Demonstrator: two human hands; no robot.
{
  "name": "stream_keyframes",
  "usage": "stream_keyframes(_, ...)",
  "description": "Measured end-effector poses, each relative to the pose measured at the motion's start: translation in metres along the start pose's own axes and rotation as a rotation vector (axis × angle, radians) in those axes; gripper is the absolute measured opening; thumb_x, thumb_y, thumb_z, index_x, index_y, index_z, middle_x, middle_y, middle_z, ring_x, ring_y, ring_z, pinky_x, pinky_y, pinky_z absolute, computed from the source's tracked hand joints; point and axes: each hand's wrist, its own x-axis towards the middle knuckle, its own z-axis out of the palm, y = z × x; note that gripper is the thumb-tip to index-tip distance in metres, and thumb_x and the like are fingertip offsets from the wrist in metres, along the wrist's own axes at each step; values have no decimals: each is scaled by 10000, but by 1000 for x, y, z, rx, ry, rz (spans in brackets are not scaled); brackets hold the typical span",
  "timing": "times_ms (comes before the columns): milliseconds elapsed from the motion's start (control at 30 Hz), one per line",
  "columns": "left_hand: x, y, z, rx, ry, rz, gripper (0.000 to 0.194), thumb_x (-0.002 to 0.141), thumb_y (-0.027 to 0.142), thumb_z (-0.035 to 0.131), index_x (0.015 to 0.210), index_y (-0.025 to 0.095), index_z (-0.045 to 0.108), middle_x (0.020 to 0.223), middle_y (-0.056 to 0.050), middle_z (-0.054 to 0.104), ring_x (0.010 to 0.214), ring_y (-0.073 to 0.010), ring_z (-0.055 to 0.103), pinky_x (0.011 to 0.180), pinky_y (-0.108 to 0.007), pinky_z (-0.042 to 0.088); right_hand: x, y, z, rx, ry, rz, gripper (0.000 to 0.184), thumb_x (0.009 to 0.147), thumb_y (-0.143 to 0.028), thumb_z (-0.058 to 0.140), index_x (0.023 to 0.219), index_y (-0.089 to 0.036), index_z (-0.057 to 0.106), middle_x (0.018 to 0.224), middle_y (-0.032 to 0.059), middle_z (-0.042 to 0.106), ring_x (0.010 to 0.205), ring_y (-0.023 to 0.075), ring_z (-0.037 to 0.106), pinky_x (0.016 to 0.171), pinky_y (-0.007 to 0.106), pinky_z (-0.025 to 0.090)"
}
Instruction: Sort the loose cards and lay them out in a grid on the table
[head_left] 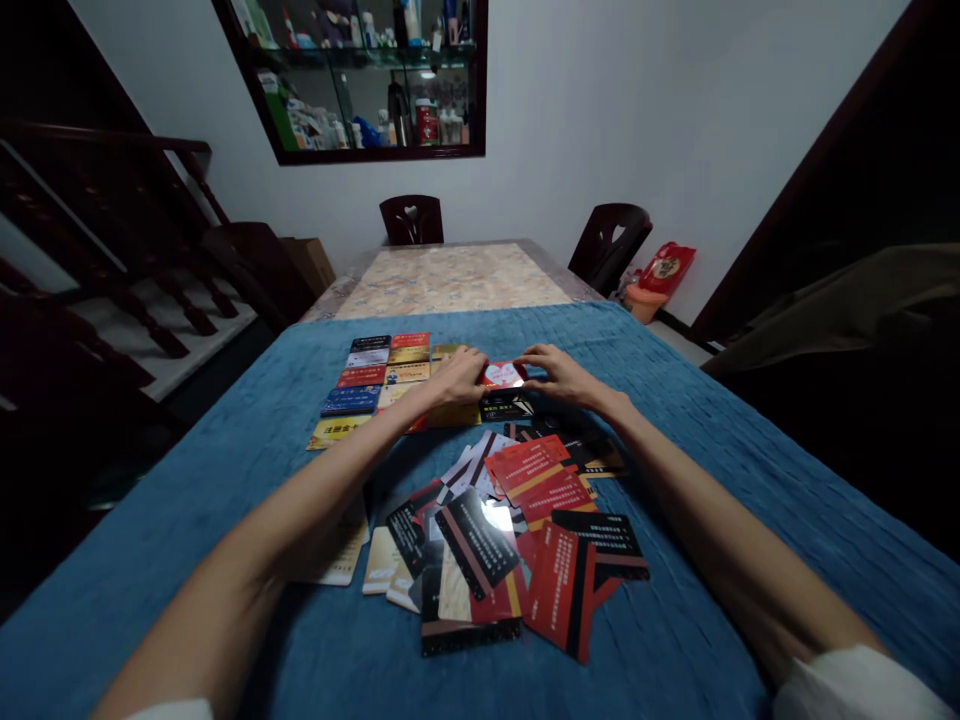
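Observation:
Both my hands are stretched forward over the blue cloth, one at each side of a red card with a pale heart point(502, 375). My left hand point(463, 377) pinches its left edge. At the right edge, the fingers and thumb of my right hand point(561, 375) are closed on the same card. Just below it lies a black VIP card point(504, 409). To the left, cards lie in neat columns, among them a blue card point(349, 401) and a yellow card point(337, 432); my left forearm partly hides some. Nearer me is a loose, overlapping pile of cards point(480, 545).
The blue cloth point(247, 480) covers the near part of the table, and the patterned tabletop point(450, 275) shows beyond. Dark wooden chairs point(611, 240) stand around it. A red bag point(666, 268) sits by the wall at right. A stair railing point(105, 230) is at left.

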Motion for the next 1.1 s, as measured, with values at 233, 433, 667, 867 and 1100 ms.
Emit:
stream_keyframes(233,2,-3,9,-13,-9,-13,291,862,356,570,1076,165,621,1184,-131,609,1166,-303,511,945,-432,447,3,3,13,28,-40,69,420,832,-314,674,1229,-177,688,1213,136,629,1114,279,591,988,413,453)
stream_keyframes(433,4,-7,14,-41,-7,-11,292,855,328,544,1080,163,631,1187,-129,613,1174,-302,502,952,-432,439,3,0,15,36,-51,120,380,844,-300,647,1198,-175,706,1211,124,645,1116,270,602,998,388,449)
stream_keyframes(667,4,-9,15,-42,-13,17,243,853,312,530,1021,176,642,1166,-117,611,1167,-298,483,962,-446,417,3,-5,14,16,-75,119,332,865,-309,630,1159,-184,721,1189,114,672,1101,259,613,983,365,453)
stream_keyframes(867,1,-9,15,-24,-12,51,198,857,290,524,964,169,638,1160,-132,595,1145,-307,479,930,-478,417,4,-5,14,3,-88,106,277,851,-303,655,1097,-213,744,1160,94,703,1087,267,634,972,377,463)
stream_keyframes(1100,2,-11,17,-43,-9,67,234,879,297,536,1048,182,649,1178,-123,590,1162,-300,470,943,-457,406,3,-5,12,41,-77,118,268,848,-306,640,1069,-203,753,1148,86,714,1078,264,641,967,372,465)
